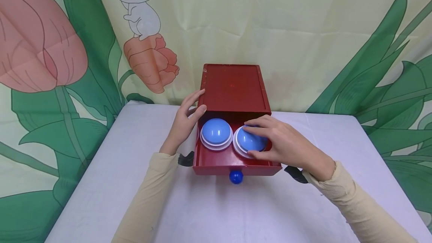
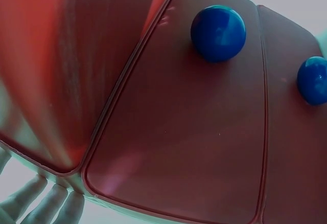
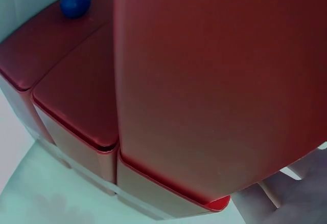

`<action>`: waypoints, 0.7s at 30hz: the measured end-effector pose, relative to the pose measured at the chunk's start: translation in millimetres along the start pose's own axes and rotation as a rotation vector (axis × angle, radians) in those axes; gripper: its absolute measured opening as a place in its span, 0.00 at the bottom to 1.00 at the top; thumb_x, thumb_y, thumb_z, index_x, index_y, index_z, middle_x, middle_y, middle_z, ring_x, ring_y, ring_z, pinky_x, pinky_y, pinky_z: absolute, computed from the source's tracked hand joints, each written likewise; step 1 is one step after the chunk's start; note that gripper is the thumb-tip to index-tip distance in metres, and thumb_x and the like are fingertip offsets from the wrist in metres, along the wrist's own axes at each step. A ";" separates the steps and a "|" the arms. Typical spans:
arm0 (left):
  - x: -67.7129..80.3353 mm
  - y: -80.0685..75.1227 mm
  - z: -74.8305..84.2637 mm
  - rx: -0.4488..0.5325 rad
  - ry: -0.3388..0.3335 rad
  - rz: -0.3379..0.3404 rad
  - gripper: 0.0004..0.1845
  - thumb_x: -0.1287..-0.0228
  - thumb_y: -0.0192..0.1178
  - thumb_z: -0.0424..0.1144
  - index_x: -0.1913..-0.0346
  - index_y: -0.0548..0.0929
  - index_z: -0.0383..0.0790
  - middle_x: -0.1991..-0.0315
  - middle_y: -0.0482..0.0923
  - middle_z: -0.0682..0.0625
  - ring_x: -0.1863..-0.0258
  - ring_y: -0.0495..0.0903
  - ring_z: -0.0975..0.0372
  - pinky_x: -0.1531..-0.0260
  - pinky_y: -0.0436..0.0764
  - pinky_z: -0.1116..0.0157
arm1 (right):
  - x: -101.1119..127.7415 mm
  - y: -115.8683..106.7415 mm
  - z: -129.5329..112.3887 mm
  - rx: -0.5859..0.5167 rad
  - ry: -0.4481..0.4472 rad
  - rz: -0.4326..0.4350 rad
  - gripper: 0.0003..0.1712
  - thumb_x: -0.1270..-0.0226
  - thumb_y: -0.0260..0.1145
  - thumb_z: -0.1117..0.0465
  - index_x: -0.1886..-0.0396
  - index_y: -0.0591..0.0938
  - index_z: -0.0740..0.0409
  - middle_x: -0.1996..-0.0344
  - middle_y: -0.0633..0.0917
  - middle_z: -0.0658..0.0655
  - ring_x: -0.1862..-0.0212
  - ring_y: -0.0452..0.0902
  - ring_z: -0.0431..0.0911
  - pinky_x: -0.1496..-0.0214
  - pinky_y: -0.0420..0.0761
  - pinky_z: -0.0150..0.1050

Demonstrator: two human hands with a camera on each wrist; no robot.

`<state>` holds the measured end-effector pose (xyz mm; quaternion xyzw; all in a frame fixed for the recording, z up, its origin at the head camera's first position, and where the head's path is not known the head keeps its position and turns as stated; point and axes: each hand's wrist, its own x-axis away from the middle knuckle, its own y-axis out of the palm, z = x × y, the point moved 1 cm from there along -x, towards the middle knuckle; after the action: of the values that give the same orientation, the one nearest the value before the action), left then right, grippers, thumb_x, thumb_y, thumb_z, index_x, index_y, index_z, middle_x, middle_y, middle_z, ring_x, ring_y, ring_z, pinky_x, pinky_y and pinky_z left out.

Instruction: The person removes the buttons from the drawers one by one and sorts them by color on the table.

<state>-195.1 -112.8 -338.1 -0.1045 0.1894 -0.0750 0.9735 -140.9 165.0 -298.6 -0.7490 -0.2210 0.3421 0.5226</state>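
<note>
Knob: blue ball knob (image 1: pixel 236 177) on the front of the open drawer (image 1: pixel 236 162), nearest the person, at 6 o'clock from the cabinet.
Right hand: right hand (image 1: pixel 283 143) lies over the right dome (image 1: pixel 251 140), fingers curled round it, thumb at its near edge.
Left dome: second blue dome (image 1: pixel 216 131) on a white base, at 9 o'clock from the held one, just beside it, untouched.
Left hand: left hand (image 1: pixel 186 121) with fingers nearly straight, pressed flat on the cabinet's left side, holding nothing.
Cabinet: red cabinet (image 1: pixel 234 87) at 12 o'clock on the white table (image 1: pixel 101 183).
Backdrop: flower-print cloth (image 1: pixel 320 29) hangs behind.
</note>
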 end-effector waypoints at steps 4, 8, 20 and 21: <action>0.1 -0.3 -0.7 0.009 -0.002 -0.004 0.28 0.29 0.54 0.36 0.26 0.67 0.41 0.25 0.58 0.43 0.29 0.63 0.53 0.32 0.67 0.48 | 1.1 -1.8 -1.4 -0.009 -0.013 0.035 0.34 0.49 0.79 0.49 0.42 0.84 0.56 0.41 0.80 0.56 0.40 0.75 0.51 0.51 0.86 0.45; 0.4 -0.3 0.5 0.008 -0.001 -0.007 0.28 0.29 0.54 0.36 0.26 0.67 0.41 0.25 0.58 0.43 0.29 0.63 0.52 0.32 0.67 0.47 | 2.0 -3.5 -2.0 -0.023 -0.026 0.074 0.34 0.49 0.79 0.49 0.42 0.84 0.56 0.41 0.80 0.55 0.40 0.75 0.51 0.52 0.86 0.46; 0.6 -0.2 2.3 0.007 -0.003 -0.002 0.28 0.28 0.54 0.35 0.27 0.67 0.40 0.26 0.59 0.42 0.30 0.64 0.51 0.33 0.67 0.47 | 6.1 -9.9 -1.8 -0.089 -0.084 0.204 0.36 0.53 0.81 0.54 0.42 0.83 0.58 0.41 0.80 0.55 0.41 0.75 0.48 0.53 0.86 0.43; 0.6 -0.1 2.2 0.009 -0.004 -0.001 0.28 0.28 0.54 0.35 0.27 0.67 0.40 0.26 0.59 0.42 0.30 0.64 0.51 0.33 0.67 0.47 | 6.6 -10.8 -2.0 -0.091 -0.088 0.212 0.36 0.53 0.81 0.54 0.42 0.83 0.58 0.41 0.80 0.55 0.40 0.75 0.48 0.53 0.86 0.43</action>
<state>-193.8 -112.7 -336.2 -0.1005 0.1872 -0.0761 0.9742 -134.7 172.1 -289.9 -0.7754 -0.1784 0.4176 0.4388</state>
